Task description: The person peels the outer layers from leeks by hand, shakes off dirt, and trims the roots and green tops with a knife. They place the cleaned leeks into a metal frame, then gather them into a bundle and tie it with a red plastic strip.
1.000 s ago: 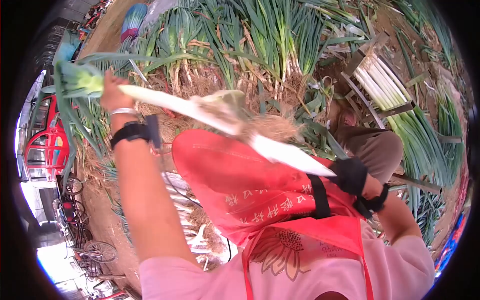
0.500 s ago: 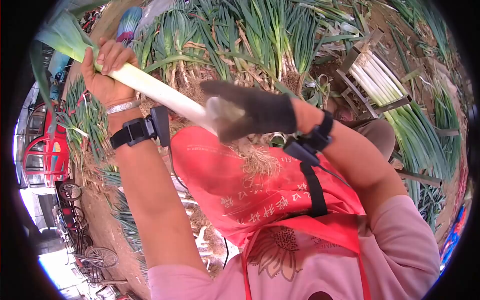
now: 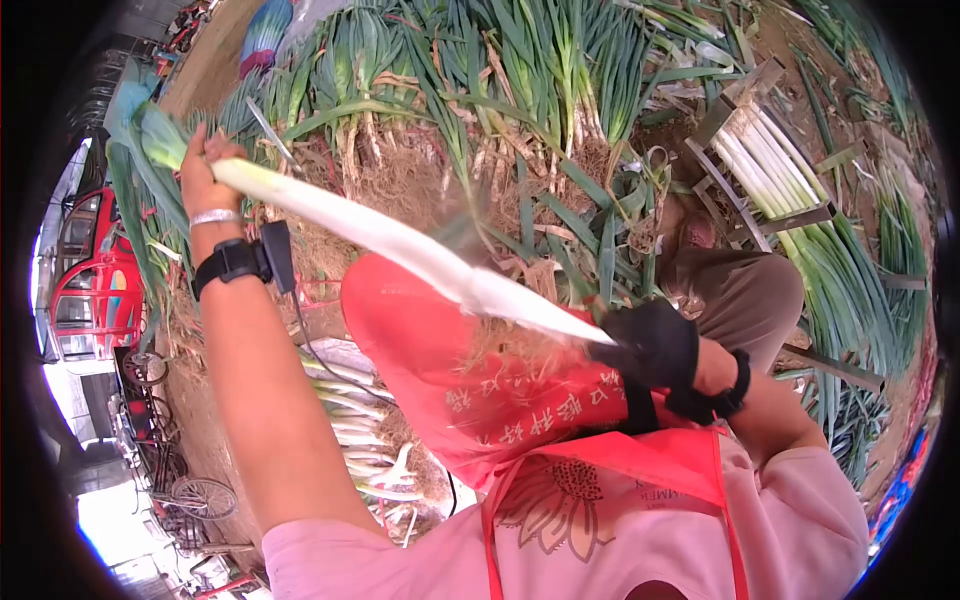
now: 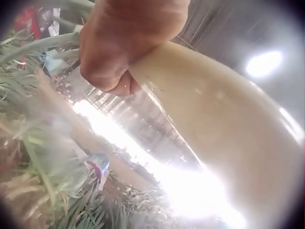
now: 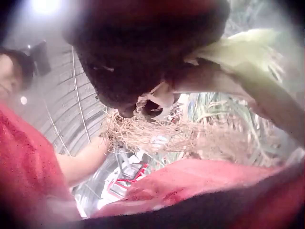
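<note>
My bare left hand [image 3: 212, 180] grips a long green onion [image 3: 350, 220] just under its leaves, and the left wrist view shows curled fingers [image 4: 131, 43] around the pale stalk [image 4: 224, 109]. The stalk slants down to the right across my lap. At its lower end, a white outer layer [image 3: 550, 318] stretches off to my right hand [image 3: 650, 345], which wears a black glove and pinches that layer. Tangled roots [image 3: 505, 345] hang over the red apron. Seen from the right wrist, the dark glove [image 5: 147, 52] is curled above the roots [image 5: 143, 133].
Unpeeled green onions [image 3: 560, 90] with roots lie in a row ahead. At the right, a metal rack [image 3: 765, 150] holds clean white stalks. More white stalks [image 3: 365, 440] lie beside my left leg. A red vehicle [image 3: 95, 280] and bicycles [image 3: 200, 500] stand at the far left.
Half a second ago my right hand was around the stalk's middle near the left hand. It has pulled down and right, drawing a white layer out. The left hand has moved slightly left and down.
</note>
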`<state>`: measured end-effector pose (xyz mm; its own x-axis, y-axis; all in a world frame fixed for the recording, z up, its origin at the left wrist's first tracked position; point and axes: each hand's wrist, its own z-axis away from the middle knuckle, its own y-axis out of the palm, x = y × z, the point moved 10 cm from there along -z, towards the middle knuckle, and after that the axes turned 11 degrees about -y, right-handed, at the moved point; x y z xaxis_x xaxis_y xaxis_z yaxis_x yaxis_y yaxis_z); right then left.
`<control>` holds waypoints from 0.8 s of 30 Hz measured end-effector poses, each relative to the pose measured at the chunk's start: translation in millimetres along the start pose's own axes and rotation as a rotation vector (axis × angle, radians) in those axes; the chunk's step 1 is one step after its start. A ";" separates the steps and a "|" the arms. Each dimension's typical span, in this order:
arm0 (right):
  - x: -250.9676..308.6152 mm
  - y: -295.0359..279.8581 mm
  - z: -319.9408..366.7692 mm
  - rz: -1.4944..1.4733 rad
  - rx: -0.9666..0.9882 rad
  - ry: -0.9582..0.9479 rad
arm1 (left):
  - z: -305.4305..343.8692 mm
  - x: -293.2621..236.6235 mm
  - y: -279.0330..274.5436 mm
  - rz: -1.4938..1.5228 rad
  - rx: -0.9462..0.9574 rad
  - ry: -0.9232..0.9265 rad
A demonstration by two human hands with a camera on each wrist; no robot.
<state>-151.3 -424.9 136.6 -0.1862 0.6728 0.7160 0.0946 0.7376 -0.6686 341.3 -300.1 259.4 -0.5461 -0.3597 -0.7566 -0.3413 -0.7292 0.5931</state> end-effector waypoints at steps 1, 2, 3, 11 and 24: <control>0.4 0.8 18.0 0.040 -0.026 -0.087 | -2.1 -11.7 -12.8 0.009 -0.045 0.022; 0.7 2.2 42.3 0.072 -0.045 -0.175 | -0.1 -22.7 -28.0 0.018 -0.100 0.042; -22.7 4.8 69.1 -0.002 -0.015 0.050 | 3.6 -47.9 -45.8 -0.005 -0.160 0.113; -86.8 -30.0 31.8 0.479 0.345 0.294 | 52.7 -41.7 -3.4 0.108 0.083 0.304; 18.8 -76.0 -91.0 0.206 -0.524 -0.091 | 106.3 25.1 69.4 0.131 0.263 0.312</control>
<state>-73.0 -463.2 219.2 -0.1936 0.8150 0.5462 0.6058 0.5372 -0.5869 222.6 -297.8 310.8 -0.3537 -0.6277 -0.6934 -0.4902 -0.5070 0.7090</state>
